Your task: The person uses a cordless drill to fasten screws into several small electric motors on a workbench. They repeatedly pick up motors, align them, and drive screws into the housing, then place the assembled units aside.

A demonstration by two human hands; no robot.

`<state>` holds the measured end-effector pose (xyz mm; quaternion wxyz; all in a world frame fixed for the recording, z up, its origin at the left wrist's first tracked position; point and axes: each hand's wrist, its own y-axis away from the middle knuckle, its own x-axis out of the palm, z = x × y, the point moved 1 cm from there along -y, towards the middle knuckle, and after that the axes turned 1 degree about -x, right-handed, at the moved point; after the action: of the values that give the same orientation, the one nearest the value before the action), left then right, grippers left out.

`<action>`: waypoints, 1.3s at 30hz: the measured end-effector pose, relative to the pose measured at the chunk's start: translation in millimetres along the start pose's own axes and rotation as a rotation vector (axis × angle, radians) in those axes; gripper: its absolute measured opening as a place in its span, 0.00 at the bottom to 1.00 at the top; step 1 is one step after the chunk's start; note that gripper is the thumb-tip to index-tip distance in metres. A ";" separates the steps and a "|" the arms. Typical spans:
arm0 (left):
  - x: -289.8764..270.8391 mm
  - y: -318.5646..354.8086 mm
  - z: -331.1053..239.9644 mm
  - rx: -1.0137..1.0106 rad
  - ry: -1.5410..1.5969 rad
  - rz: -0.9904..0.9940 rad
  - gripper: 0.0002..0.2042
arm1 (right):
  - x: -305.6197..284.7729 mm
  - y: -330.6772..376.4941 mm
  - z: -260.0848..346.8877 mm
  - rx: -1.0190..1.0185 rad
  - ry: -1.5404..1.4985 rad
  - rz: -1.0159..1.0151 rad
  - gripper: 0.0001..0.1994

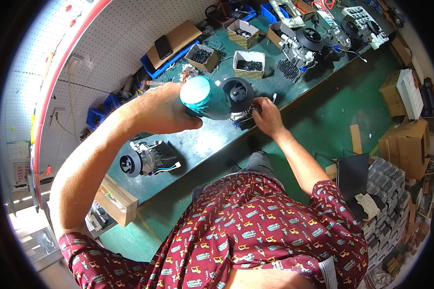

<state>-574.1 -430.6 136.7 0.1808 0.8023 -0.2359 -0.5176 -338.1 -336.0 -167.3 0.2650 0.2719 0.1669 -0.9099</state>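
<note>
My left hand (161, 108) is wrapped round a teal power driver (197, 94), seen from its rounded back end. The driver is held over the bench beside a motor unit with a black fan wheel (238, 91), and its tip is hidden. With curled fingers, my right hand (269, 118) grips the near right side of that unit; what the fingertips touch is partly hidden. A second fan motor unit (149, 159) lies to the left on the bench, its white connector on blue and white wires pointing right.
Small cartons of black parts (249, 65) stand behind the unit on the green workbench (197, 149). More fan motor units (304, 45) sit at the far right. A phone (163, 46) rests on cardboard. Cartons (410, 144) and stacked grey metal parts (383, 192) stand right.
</note>
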 end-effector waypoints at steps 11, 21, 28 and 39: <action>-2.3 -6.9 -13.6 -0.084 -0.045 0.029 0.25 | 40.4 16.5 54.3 0.148 0.276 -0.190 0.56; -1.3 -7.4 -16.1 -0.112 -0.064 0.046 0.23 | 51.8 14.3 48.7 0.107 0.197 -0.289 0.54; 5.0 -6.2 -14.8 -0.072 -0.073 0.053 0.22 | 51.2 13.5 47.6 0.040 0.216 -0.344 0.52; 6.6 -4.4 -14.6 -0.133 0.123 -0.019 0.17 | 56.3 15.9 50.4 -0.007 0.179 -0.374 0.50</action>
<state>-557.6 -430.1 135.3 0.2427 0.8210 -0.1820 -0.4836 -389.6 -393.4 -162.6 0.0768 0.3148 0.2407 -0.9149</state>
